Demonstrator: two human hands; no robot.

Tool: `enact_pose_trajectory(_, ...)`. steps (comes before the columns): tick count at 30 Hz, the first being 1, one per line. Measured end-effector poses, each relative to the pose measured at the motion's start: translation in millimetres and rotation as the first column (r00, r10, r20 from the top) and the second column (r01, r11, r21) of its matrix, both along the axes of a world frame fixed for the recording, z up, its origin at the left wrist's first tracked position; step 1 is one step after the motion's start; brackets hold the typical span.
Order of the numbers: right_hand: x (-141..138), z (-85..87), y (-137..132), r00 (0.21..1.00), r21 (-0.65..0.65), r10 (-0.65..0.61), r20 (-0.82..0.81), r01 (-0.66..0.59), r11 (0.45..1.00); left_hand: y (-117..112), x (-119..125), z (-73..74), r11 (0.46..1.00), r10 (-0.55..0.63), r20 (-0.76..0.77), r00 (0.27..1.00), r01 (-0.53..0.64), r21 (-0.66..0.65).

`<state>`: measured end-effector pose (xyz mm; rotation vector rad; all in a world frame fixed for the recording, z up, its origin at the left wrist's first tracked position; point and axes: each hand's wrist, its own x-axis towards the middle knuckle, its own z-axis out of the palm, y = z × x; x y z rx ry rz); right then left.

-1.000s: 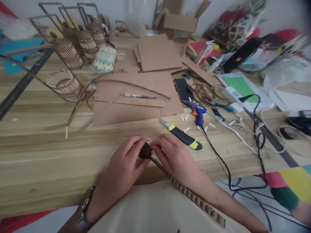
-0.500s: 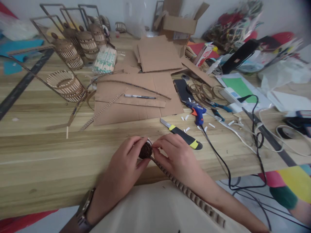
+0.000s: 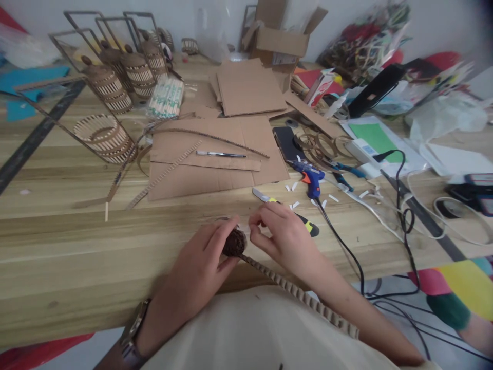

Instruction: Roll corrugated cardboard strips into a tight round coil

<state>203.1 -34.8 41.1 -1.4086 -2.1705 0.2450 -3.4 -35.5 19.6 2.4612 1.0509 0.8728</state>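
Observation:
My left hand [image 3: 206, 252] is closed on a dark brown coil of corrugated cardboard strip [image 3: 234, 243], held just above the near part of the table. The strip's loose tail [image 3: 296, 290] runs from the coil toward the lower right, across my lap and under my right forearm. Just right of the coil, my right hand [image 3: 283, 231] has its fingers curled in a pinch, apart from the coil. Something pale and thin shows between the two, too faint to name. Behind the right hand lies a utility knife [image 3: 262, 195], partly covered by it.
A blue glue gun [image 3: 315, 182] with a black cord lies among white scraps. Beyond are a pen [image 3: 221, 153] on a cardboard sheet [image 3: 231, 180], a phone [image 3: 287, 141] and cardboard rings [image 3: 323, 146]. Stick lanterns [image 3: 110, 90] and an open stick basket [image 3: 106, 139] stand left.
My right hand has drawn away from the coil, slightly up and to the right, and now covers more of the knife. My left hand keeps hold of the coil, more of which shows.

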Motion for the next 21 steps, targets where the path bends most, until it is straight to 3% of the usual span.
enact_pose_trajectory(5, 32.4, -16.4, 20.6, 0.976, -0.018, -0.213, 0.041, 0.214, 0.977, 0.8, -1.2, -1.4, 0.999, -0.007, 0.012, 1.0, 0.007, -0.031)
enact_pose_trajectory(10, 80.4, -31.6, 31.5, 0.87, -0.102, -0.493, -0.028, 0.488, 0.867, 2.9, -1.6, -3.3, 1.0, 0.013, 0.005, 1.0, -0.013, -0.021)
enact_pose_trajectory(15, 108.6, -38.3, 34.4, 0.809, -0.112, -0.583, -0.077, 0.574, 0.811, 4.3, -0.9, -0.4, 1.0, 0.015, -0.003, 1.0, -0.015, -0.017)
enact_pose_trajectory(21, 119.8, -44.6, 37.2, 0.799, -0.104, -0.595, -0.084, 0.587, 0.803, 6.2, -0.9, -3.0, 0.999, 0.034, -0.003, 0.999, -0.034, -0.026)
